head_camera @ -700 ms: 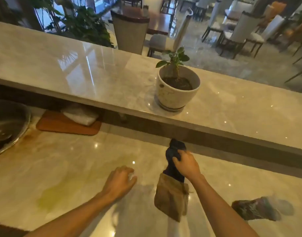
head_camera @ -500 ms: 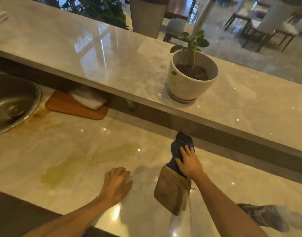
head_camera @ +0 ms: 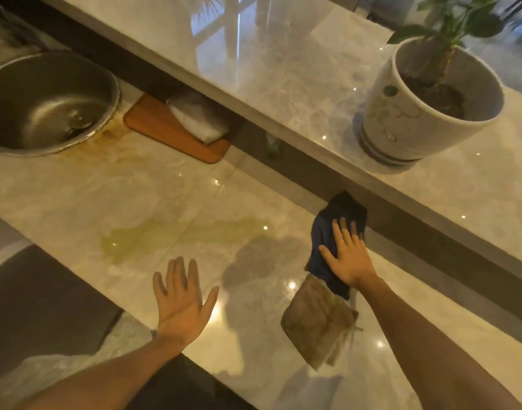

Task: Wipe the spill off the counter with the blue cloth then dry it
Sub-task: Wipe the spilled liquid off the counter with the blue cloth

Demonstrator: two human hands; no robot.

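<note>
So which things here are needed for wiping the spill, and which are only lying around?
For the job:
- blue cloth, under the flat right hand
- yellowish spill on the counter
- brown cloth, possibly for drying
- left hand, open, empty

Just lying about:
- potted plant on the upper ledge
- sink
- board with a white pack

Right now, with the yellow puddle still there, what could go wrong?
1. The yellow spill lies left of the blue cloth, which the right hand presses flat. One sweep might only smear it wider.
2. The left hand hovers open near the puddle and could touch it.
3. The tan cloth lies against the blue one. Dragged along, it might get wet before drying time.
</note>
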